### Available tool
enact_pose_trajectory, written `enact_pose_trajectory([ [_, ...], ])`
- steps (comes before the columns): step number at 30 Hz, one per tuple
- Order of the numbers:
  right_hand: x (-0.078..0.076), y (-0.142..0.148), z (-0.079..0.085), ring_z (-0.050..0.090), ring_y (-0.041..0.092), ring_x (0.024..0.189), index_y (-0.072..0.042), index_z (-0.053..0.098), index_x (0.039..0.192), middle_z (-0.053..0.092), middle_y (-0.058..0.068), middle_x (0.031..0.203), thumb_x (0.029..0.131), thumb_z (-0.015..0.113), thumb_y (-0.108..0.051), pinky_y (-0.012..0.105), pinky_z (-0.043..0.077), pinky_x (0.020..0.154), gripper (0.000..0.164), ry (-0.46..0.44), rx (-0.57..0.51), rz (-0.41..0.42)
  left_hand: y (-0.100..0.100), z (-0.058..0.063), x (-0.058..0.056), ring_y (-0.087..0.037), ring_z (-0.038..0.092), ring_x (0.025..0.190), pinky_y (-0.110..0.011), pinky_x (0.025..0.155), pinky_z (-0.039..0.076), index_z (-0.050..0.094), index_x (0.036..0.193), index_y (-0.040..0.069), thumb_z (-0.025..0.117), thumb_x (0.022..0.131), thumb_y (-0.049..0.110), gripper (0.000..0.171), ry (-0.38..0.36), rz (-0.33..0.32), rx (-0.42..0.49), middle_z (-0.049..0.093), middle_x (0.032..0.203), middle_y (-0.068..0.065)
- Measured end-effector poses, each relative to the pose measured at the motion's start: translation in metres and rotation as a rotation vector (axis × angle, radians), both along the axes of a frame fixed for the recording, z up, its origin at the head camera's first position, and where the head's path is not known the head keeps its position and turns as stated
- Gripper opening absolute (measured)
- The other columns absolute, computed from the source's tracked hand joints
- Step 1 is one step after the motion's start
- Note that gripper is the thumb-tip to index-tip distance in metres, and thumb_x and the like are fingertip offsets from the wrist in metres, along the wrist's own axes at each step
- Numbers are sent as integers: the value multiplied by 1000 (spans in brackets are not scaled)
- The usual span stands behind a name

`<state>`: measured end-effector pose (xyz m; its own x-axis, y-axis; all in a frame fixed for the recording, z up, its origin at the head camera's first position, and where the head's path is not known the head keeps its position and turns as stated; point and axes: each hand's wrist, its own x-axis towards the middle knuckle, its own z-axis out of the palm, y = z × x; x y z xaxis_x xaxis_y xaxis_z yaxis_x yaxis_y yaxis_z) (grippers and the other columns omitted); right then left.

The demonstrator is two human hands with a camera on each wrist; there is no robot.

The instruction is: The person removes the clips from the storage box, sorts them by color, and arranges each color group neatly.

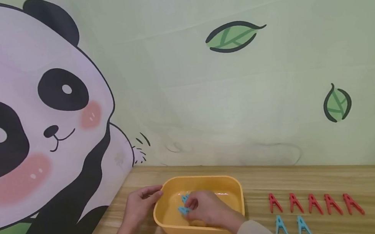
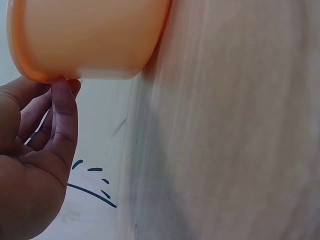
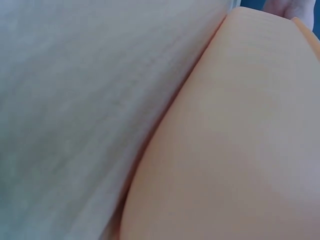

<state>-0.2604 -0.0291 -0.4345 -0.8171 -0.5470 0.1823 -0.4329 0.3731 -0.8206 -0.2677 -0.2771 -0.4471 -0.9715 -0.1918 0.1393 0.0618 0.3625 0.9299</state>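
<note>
A yellow plastic basin [image 1: 200, 232] stands on the wooden table. My left hand [image 1: 140, 207] holds its left rim between thumb and fingers; in the left wrist view the fingertips [image 2: 64, 92] meet the rim. My right hand [image 1: 206, 207] reaches down inside the basin, its fingertips pinching a blue clothespin [image 1: 183, 210]. Another blue clothespin [image 1: 184, 198] lies just behind it, partly covered by the fingers. Whatever else lies under the right hand is hidden. The right wrist view shows mainly the outer wall of the basin [image 3: 225, 130], with the right hand's fingers out of sight.
Right of the basin, several red clothespins [image 1: 314, 204] lie in a row on the wooden table [image 1: 250, 181]. In front of them are two blue clothespins [image 1: 281, 226]. A pale green backdrop [image 1: 178, 95] with a panda print rises behind the table.
</note>
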Motion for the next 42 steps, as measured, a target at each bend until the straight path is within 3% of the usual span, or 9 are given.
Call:
enact_pose_trajectory([
  [18,14,31,16,62,14,86,-4,74,104,68,-2,94,89,86,-9,26,55,77,20,38,-76,-35,3,1,0,-19,72,102,-20,80,58,81,116,2,80,96,11,22,-9,3,0,79,112,-11],
  [27,18,54,17,62,18,88,-3,72,106,68,0,95,90,85,-10,25,55,77,21,29,-137,-67,2,1,0,-20,73,101,-21,81,59,80,116,1,79,96,10,22,-8,1,7,79,113,-12],
  [34,22,71,19,63,18,88,-4,73,105,68,0,95,91,84,-10,26,56,78,19,72,-156,-69,1,1,1,-18,72,100,-20,79,58,80,116,1,80,96,10,22,-10,2,10,79,113,-12],
  [42,30,91,24,63,17,87,-5,74,106,69,0,95,90,86,-10,26,57,77,21,72,-153,-134,1,2,2,-18,72,100,-20,80,58,80,116,2,80,96,11,22,-9,5,-7,78,113,-12],
])
